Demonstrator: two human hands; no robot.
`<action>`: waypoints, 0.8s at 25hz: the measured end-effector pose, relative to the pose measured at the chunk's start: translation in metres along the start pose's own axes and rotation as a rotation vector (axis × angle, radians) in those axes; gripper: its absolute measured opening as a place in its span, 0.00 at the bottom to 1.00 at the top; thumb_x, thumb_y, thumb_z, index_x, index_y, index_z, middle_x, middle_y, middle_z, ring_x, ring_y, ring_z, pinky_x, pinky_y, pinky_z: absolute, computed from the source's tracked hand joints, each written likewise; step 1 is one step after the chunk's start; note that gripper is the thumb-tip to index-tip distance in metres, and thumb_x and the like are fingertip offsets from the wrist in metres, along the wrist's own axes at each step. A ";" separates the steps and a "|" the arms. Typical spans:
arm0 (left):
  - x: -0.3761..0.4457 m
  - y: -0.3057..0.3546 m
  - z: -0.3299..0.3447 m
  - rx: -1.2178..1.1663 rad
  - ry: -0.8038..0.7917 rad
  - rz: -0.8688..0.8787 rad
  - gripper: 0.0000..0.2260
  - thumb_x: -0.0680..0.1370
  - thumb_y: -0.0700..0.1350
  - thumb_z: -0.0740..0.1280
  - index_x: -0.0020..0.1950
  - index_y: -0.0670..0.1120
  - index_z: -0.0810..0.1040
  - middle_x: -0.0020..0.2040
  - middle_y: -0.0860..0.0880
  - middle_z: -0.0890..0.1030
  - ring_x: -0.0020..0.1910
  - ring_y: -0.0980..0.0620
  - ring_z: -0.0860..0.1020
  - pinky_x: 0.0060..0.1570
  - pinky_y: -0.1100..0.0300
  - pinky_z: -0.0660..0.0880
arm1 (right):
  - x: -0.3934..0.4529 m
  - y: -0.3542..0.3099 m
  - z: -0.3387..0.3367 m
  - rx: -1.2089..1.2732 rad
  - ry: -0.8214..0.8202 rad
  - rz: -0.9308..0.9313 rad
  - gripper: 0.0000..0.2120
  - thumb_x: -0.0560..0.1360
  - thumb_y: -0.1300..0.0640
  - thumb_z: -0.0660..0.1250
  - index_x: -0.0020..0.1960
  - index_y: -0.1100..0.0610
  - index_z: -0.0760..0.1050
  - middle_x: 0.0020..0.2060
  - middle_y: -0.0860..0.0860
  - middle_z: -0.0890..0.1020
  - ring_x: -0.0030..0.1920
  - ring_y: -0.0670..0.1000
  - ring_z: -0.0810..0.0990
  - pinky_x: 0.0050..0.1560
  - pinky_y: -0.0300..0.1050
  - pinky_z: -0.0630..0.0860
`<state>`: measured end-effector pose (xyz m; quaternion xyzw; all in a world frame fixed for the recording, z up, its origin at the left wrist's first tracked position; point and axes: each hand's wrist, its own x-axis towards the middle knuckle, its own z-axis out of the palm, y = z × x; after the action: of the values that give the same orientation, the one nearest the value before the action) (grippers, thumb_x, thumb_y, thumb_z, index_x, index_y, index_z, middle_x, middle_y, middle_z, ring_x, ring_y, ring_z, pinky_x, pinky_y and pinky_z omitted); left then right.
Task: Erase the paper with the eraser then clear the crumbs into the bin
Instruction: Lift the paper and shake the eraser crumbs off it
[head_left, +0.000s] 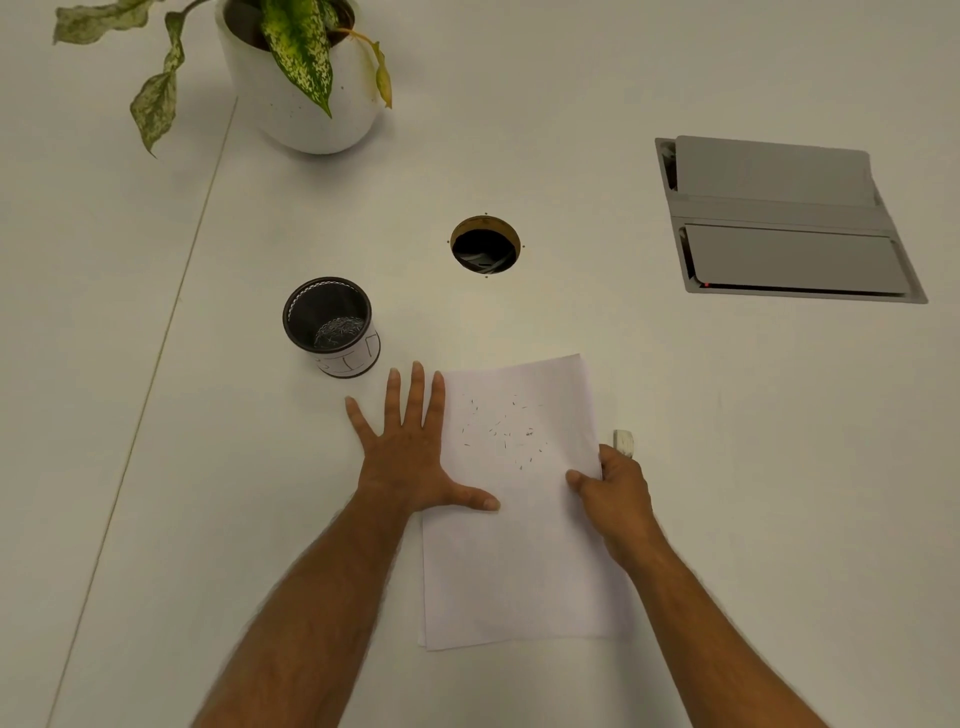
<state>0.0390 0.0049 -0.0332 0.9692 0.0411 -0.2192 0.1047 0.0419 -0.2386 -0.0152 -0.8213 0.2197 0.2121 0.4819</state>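
A white sheet of paper lies on the table with several dark eraser crumbs scattered over its upper half. My left hand rests flat with fingers spread on the paper's left edge, thumb on the sheet. My right hand pinches the paper's right edge between thumb and fingers. A small white eraser lies on the table just beyond my right hand, touching nothing I hold. The bin, a dark mesh cup with a paper label, stands upright to the upper left of the paper.
A potted plant in a white pot stands at the far left. A round cable hole opens in the table beyond the paper. A grey hatch with two flaps sits at the far right. A seam runs down the table's left side.
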 end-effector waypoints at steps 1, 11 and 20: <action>-0.001 0.000 -0.001 -0.012 -0.008 -0.003 0.73 0.47 0.89 0.54 0.75 0.50 0.23 0.77 0.47 0.24 0.75 0.43 0.25 0.66 0.23 0.32 | 0.000 0.002 -0.001 0.022 -0.012 0.008 0.11 0.74 0.62 0.68 0.49 0.47 0.79 0.47 0.48 0.84 0.47 0.52 0.83 0.52 0.54 0.80; -0.015 -0.012 -0.008 -0.449 0.088 0.002 0.62 0.58 0.86 0.49 0.81 0.49 0.40 0.83 0.50 0.46 0.80 0.55 0.39 0.74 0.42 0.28 | -0.019 0.021 -0.023 0.279 -0.046 0.126 0.14 0.75 0.67 0.69 0.59 0.58 0.79 0.49 0.53 0.85 0.50 0.57 0.84 0.54 0.54 0.80; -0.083 0.032 0.006 -1.091 0.087 -0.242 0.18 0.81 0.52 0.66 0.69 0.50 0.71 0.53 0.53 0.82 0.52 0.53 0.82 0.49 0.62 0.76 | -0.046 0.028 -0.034 0.306 -0.052 0.110 0.12 0.75 0.67 0.69 0.56 0.57 0.79 0.47 0.52 0.85 0.48 0.57 0.84 0.52 0.54 0.80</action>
<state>-0.0345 -0.0306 0.0038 0.7710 0.2636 -0.1366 0.5634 -0.0065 -0.2741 0.0059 -0.7194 0.2816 0.2233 0.5944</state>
